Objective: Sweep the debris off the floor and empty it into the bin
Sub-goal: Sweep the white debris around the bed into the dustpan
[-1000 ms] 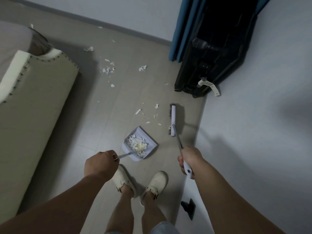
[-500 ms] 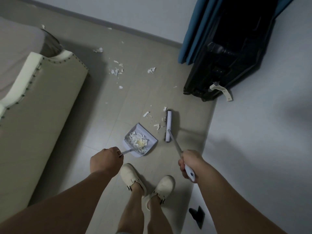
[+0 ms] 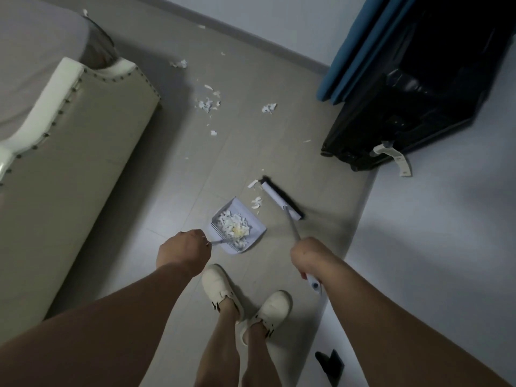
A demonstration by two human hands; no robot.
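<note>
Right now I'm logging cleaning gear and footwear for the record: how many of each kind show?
Dustpan: 1
Broom: 1
Shoes: 2
Total: 4

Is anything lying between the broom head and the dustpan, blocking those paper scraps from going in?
Nothing visible blocks them. The scraps lie on bare floor between the broom head and the dustpan, close to the pan's open edge.
</note>
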